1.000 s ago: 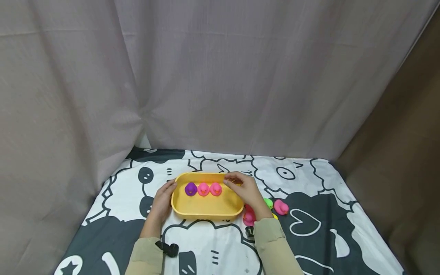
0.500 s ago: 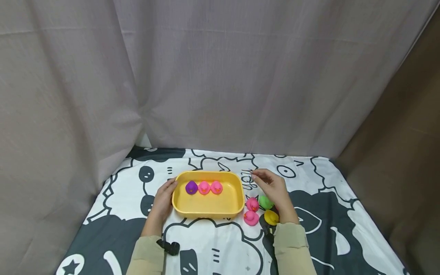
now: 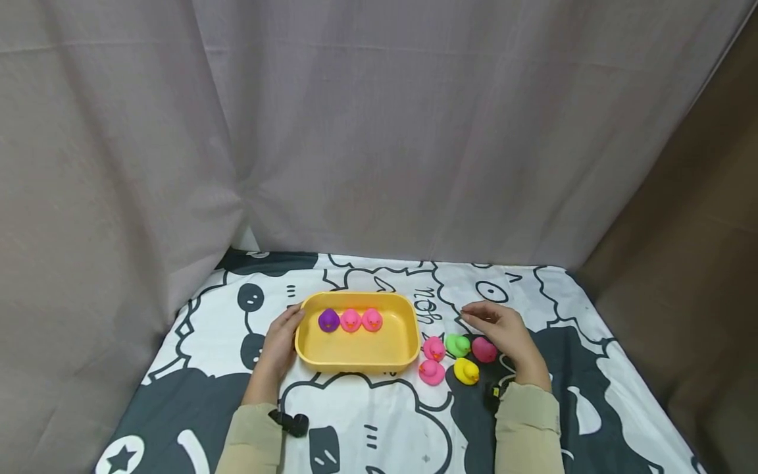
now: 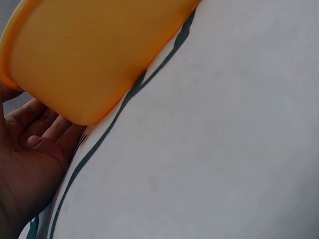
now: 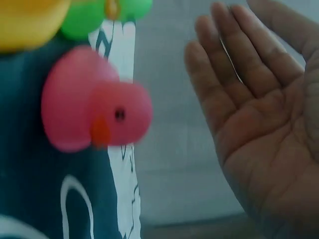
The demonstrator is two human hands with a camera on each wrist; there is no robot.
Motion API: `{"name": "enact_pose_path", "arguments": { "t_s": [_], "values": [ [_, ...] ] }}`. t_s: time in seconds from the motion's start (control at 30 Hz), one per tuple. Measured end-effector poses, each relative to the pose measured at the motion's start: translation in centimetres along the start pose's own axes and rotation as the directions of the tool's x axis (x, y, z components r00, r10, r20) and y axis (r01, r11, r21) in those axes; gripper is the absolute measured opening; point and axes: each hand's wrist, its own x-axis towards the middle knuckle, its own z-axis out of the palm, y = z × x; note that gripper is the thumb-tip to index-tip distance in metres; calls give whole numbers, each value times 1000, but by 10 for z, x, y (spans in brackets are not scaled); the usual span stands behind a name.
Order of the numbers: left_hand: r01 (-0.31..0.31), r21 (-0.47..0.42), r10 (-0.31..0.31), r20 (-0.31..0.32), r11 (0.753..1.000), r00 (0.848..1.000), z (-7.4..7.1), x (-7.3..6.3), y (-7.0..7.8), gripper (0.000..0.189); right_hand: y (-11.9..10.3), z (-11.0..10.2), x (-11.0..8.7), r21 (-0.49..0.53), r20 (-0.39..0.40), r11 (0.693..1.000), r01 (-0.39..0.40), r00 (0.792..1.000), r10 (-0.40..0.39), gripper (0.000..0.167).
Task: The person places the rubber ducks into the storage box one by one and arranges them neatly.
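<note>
A yellow tray (image 3: 358, 361) holds a row of small rubber ducks: one purple duck (image 3: 328, 320), a pink duck (image 3: 351, 320) and another pink duck (image 3: 372, 320). My left hand (image 3: 280, 343) grips the tray's left end, its fingers against the outer wall in the left wrist view. To the right, my right hand (image 3: 503, 332) hovers with relaxed fingers and holds nothing. Closest to it is a pink duck (image 5: 94, 102) on the cloth, below the hand and apart from its fingers. Beside that duck sit a green duck (image 3: 458, 345) and a yellow duck (image 3: 466, 371).
Two more pink ducks stand by the tray's right side, a farther duck (image 3: 434, 348) and a nearer duck (image 3: 431, 372). A black-and-white patterned cloth (image 3: 379, 428) covers the table. Grey curtains (image 3: 391, 131) hang behind, and a brown curtain (image 3: 681, 296) borders the right.
My right hand has moved right, away from the tray's right end and over past the loose ducks, which now show uncovered. The left hand, tray and its row of ducks stay in place.
</note>
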Motion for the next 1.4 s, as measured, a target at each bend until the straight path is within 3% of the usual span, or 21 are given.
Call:
{"name": "enact_pose_path", "arguments": {
  "t_s": [0.2, 0.47, 0.6, 0.9, 1.3, 1.4],
  "values": [
    [-1, 15, 1, 0, 1000, 1000, -2, 1, 0, 47, 7, -4, -2, 11, 104, 994, -111, 989, 109, 37],
    [-13, 28, 13, -5, 1000, 1000, -2, 0, 0, 47, 10, 2, -2, 9, 244, 991, -131, 962, 125, 39],
    [0, 33, 1, -18, 999, 1000, -1, 1, 0, 45, 13, 4, -3, 14, 276, 987, -159, 950, 149, 37],
    [0, 35, 1, -16, 999, 1000, 1, 2, -1, 45, 18, 4, -4, 16, 270, 988, -155, 952, 145, 37],
    [-5, 33, 6, -18, 999, 1000, 1, 1, 0, 46, 20, -1, -4, -96, 284, 991, -98, 951, 121, 29],
    [-4, 34, 5, -19, 999, 1000, 1, 1, 0, 45, 22, 1, -4, -110, 271, 987, -120, 952, 145, 31]
  ]
}}
